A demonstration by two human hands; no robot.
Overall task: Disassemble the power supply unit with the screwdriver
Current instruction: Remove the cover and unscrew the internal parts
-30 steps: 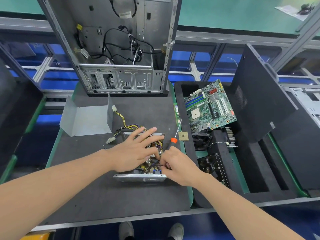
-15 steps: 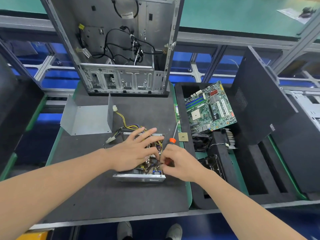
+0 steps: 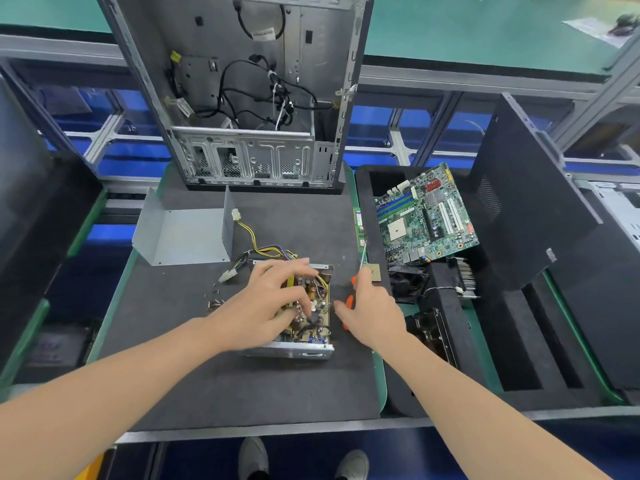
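Since a second ago the right hand (image 3: 372, 315) has drawn off the power supply unit (image 3: 298, 349) to its right side, taking the screwdriver (image 3: 349, 301) with it. Behind, the stripped computer case (image 3: 242, 98) stands open at the far edge of the dark work mat (image 3: 242, 393). The unit's removed metal cover (image 3: 187, 237) sits apart on the left. The unit itself lies mid-mat, open-topped. The left hand (image 3: 266, 306) curls over its circuit board (image 3: 313, 306), fingers bent down and seemingly gripping it. The right hand wraps the orange handle, shaft pointing away. The board looks about to lift out. I'd check that every board screw is out, raise it level, let the cable bundle (image 3: 263, 252) follow freely, and avoid scattering the loose screws (image 3: 213, 301) nearby.
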